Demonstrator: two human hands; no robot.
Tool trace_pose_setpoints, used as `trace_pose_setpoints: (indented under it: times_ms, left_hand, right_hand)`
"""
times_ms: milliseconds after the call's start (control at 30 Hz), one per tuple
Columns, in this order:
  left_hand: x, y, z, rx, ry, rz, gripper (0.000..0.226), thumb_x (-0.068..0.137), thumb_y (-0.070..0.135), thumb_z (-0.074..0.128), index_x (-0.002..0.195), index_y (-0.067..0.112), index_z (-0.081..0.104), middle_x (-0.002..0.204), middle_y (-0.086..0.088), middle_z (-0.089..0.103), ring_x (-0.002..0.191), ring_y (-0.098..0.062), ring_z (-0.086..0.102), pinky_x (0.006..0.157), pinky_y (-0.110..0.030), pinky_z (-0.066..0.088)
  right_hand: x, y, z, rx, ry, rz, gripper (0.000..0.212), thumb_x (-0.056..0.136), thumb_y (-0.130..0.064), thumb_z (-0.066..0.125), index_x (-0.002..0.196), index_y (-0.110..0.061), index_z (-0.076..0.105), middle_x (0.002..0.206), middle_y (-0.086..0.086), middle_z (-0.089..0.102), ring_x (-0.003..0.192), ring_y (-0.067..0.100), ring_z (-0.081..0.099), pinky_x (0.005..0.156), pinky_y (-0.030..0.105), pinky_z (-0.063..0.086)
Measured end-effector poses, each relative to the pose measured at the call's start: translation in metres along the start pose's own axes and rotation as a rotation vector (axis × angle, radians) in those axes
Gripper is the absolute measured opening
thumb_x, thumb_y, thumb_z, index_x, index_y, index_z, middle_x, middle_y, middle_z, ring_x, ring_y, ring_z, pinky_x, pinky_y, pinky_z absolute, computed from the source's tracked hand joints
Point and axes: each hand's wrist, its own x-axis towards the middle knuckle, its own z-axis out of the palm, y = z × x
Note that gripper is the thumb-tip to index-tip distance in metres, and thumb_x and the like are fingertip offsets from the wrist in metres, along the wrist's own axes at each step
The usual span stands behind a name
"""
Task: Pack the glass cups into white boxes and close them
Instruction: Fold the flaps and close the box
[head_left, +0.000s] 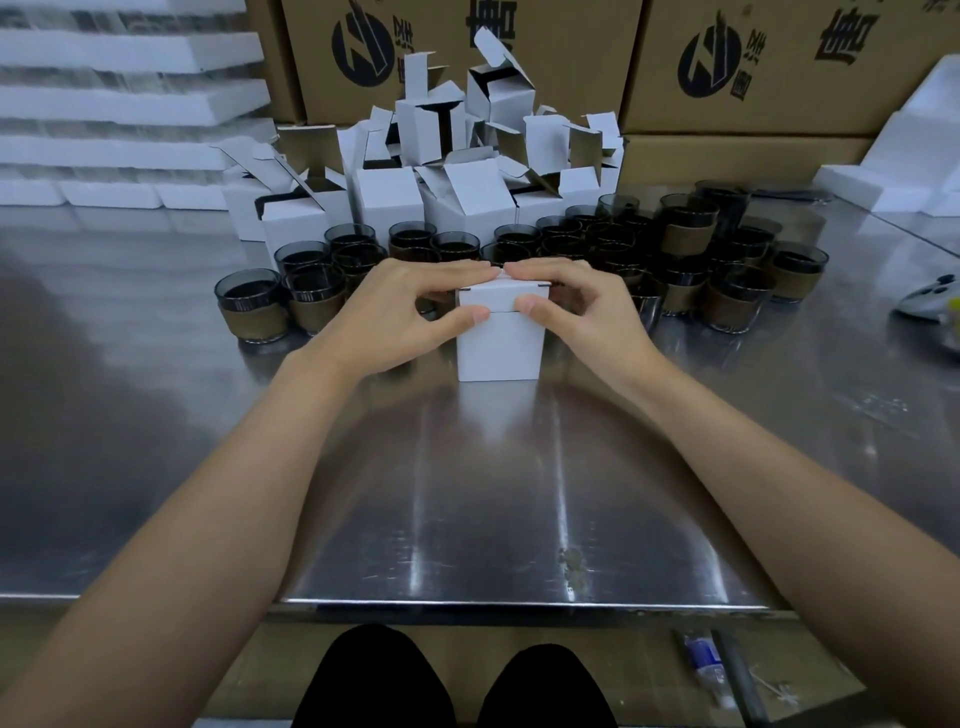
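1. Left hand (410, 306) grips the top of a white box (498, 348) from its left side, fingers curled over the lid and thumb pressed on the front face at the lid's edge.
2. Right hand (576, 306) mirrors it from the other side, fingers curled over the lid and thumb on the front (the two sets of fingertips almost meet above the box).
3. Both bare forearms reach forward and converge on the box.
4. The white box stands upright at the middle of the steel counter (493, 493), its lid folded down, with a thin seam across the front.
5. Just behind it stand many glass cups (254, 306), smoky dark with brown bands round them. Behind those is a heap of open boxes (387, 200) with their flaps up.
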Motion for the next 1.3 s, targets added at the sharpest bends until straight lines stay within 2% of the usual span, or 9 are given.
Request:
trace_pose_setpoints:
  times_ms: [200,300,400,567,733,833,1000,1133,1300]
  left_hand:
    - [-0.002,0.000,0.005,0.088,0.003,0.014,0.051,0.089,0.036,0.069,0.137,0.027,0.054,0.138,0.007,0.055,0.127,-0.005,0.051,0.100,-0.037,0.050]
    - [-0.002,0.004,0.006,0.132,0.003,0.028,0.050,0.087,0.040,0.068,0.134,0.032,0.050,0.136,0.005,0.058,0.100,-0.011,0.067,0.088,-0.041,0.055]
    - [-0.001,0.009,0.007,0.200,0.003,0.097,0.028,0.088,0.033,0.068,0.107,0.028,0.050,0.153,0.012,0.036,0.071,-0.011,0.064,0.071,-0.035,0.054]
    - [-0.003,0.011,0.012,0.247,0.005,0.209,0.021,0.089,0.021,0.069,0.110,0.019,0.071,0.153,0.008,0.036,0.127,-0.016,0.054,0.082,-0.042,0.055]
    - [-0.004,0.010,0.015,0.214,0.073,0.238,0.026,0.087,0.016,0.071,0.112,0.012,0.073,0.140,-0.002,0.054,0.125,-0.021,0.057,0.093,-0.045,0.053]
    - [-0.004,0.010,0.017,0.150,0.100,0.161,0.019,0.086,0.022,0.072,0.104,0.018,0.076,0.128,0.010,0.062,0.118,-0.015,0.060,0.088,-0.044,0.054]
    - [-0.003,0.012,0.013,-0.188,0.103,-0.093,0.024,0.089,0.028,0.068,0.106,0.030,0.051,0.112,0.017,0.070,0.112,-0.002,0.061,0.088,-0.039,0.055]
    - [-0.004,0.014,0.014,-0.281,0.114,-0.130,0.016,0.094,0.020,0.064,0.110,0.018,0.063,0.107,0.011,0.073,0.108,-0.002,0.064,0.097,-0.035,0.051]
    - [0.001,0.017,0.015,-0.297,0.041,-0.153,0.021,0.095,0.006,0.057,0.112,0.014,0.067,0.111,0.008,0.068,0.108,-0.002,0.060,0.097,-0.022,0.046]
  right_hand:
    - [-0.001,0.000,0.000,0.110,0.048,0.005,0.015,0.085,-0.005,0.071,0.098,-0.001,0.065,0.112,0.006,0.067,0.106,0.014,0.064,0.091,0.030,0.053]
    - [0.000,0.003,0.001,0.104,0.066,-0.004,0.013,0.085,-0.006,0.071,0.096,-0.003,0.065,0.110,0.004,0.068,0.107,0.014,0.064,0.090,0.032,0.052]
    - [0.001,0.004,0.003,0.057,0.063,-0.011,0.012,0.086,-0.010,0.071,0.097,-0.011,0.066,0.110,0.002,0.068,0.110,0.017,0.062,0.094,0.039,0.050]
    - [0.000,0.005,0.003,-0.013,0.074,-0.020,0.017,0.089,-0.015,0.068,0.103,-0.024,0.069,0.114,-0.007,0.066,0.117,0.015,0.055,0.084,0.021,0.046]
    - [0.000,0.005,0.002,-0.039,0.093,-0.028,0.018,0.089,-0.014,0.069,0.106,-0.020,0.070,0.112,-0.007,0.067,0.107,0.006,0.052,0.078,0.014,0.045]
    - [-0.001,0.004,0.001,-0.064,0.066,-0.064,0.016,0.089,-0.013,0.068,0.104,-0.019,0.069,0.110,-0.008,0.067,0.104,0.006,0.051,0.076,0.013,0.043]
    - [-0.002,0.005,-0.004,-0.201,0.014,-0.150,0.019,0.088,-0.012,0.070,0.107,-0.010,0.070,0.117,0.000,0.066,0.117,0.018,0.051,0.095,0.023,0.044]
    - [-0.003,0.007,-0.003,-0.376,0.008,-0.228,0.017,0.083,-0.014,0.075,0.099,-0.008,0.072,0.130,0.004,0.060,0.119,0.026,0.046,0.104,0.032,0.036]
    - [0.001,0.008,-0.005,-0.365,-0.015,-0.206,0.006,0.087,-0.016,0.072,0.090,-0.011,0.073,0.140,0.003,0.051,0.130,0.025,0.038,0.111,0.029,0.026]
